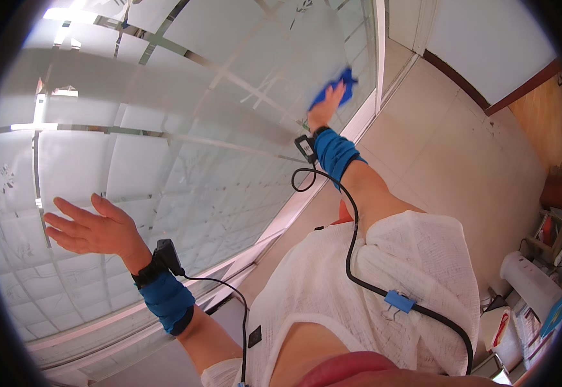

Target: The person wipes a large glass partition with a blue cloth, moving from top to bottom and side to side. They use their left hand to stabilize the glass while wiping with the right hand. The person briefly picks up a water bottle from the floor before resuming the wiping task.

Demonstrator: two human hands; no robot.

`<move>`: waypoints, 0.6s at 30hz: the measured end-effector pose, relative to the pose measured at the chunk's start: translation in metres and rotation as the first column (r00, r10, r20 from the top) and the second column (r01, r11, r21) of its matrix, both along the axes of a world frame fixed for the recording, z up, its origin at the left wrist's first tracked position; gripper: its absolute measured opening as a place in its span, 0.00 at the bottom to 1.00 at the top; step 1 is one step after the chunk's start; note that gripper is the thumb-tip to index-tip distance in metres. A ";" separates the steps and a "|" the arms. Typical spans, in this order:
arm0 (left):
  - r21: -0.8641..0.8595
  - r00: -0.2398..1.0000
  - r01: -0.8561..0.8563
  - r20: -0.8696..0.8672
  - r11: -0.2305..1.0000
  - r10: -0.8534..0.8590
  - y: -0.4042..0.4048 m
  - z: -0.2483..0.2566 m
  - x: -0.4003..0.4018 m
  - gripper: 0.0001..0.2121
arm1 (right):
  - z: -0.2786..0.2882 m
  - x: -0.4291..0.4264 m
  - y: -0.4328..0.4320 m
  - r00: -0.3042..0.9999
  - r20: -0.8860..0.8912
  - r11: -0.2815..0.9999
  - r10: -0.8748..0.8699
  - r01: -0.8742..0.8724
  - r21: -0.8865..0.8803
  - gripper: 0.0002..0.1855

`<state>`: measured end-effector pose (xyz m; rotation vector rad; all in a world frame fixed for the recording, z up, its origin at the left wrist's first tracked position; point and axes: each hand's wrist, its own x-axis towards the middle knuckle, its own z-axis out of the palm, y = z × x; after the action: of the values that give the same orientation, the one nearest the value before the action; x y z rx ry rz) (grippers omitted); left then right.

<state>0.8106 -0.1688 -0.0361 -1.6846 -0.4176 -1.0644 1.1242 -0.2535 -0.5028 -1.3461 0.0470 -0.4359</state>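
Note:
My right hand (328, 105) presses a blue cloth (346, 92) flat against a frosted glass partition (189, 106), near its right-hand frame. Cloth shows on both sides of the fingers, and hand and cloth are slightly blurred. My left hand (92, 230) is raised in front of the same glass, lower and to the left. Its fingers are spread and it holds nothing. Whether its fingertips touch the pane I cannot tell. The glass carries clear crossing lines and small leaf-like patterns.
A pale metal frame (310, 191) edges the glass along the floor. Beyond it spreads beige tiled floor (435, 159). A white wastebasket (530, 275) and papers stand at right. Black cables (353, 232) run from the wrist devices along my arms and shirt.

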 end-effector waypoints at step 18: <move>-0.007 1.000 -0.019 0.014 1.000 0.019 -0.003 0.001 -0.003 0.29 | 0.284 -0.011 0.005 0.966 0.256 0.985 0.026 0.019 -0.173 0.39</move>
<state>0.8080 -0.1722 -0.0354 -1.6771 -0.4462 -1.0623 1.1134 -0.2488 -0.2184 -1.4506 -0.2135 -0.6204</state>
